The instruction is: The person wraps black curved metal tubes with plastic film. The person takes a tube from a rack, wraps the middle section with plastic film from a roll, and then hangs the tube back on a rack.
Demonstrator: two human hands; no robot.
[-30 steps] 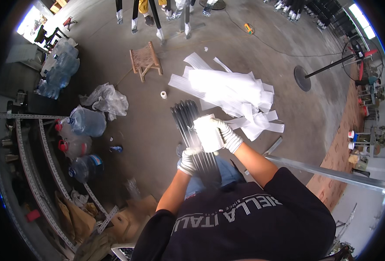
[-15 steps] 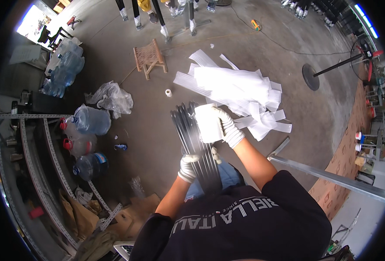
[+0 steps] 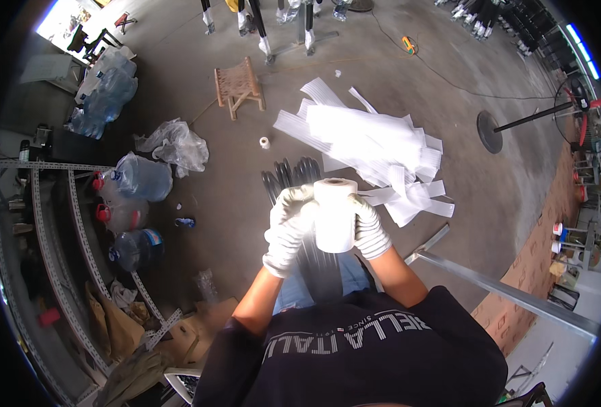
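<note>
The grey concrete floor (image 3: 226,197) is carrying a spread pile of white foam sheets (image 3: 371,136), and narrower strips (image 3: 416,198) are lying at its near right side. To the left, a small white roll (image 3: 264,142) is resting, a wooden stool (image 3: 238,83) with woven seat is standing, and a crumpled clear plastic bag (image 3: 183,148) is lying. On the right, a pedestal fan (image 3: 532,117) is standing on its round base (image 3: 490,132).

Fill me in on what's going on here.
A gloved person grips a white roll in the right hand. The left hand is up beside it; glare hides whether it touches. Black rods stretch forward beneath them. White sheets lie piled on the floor ahead, with a stool to their left.
</note>
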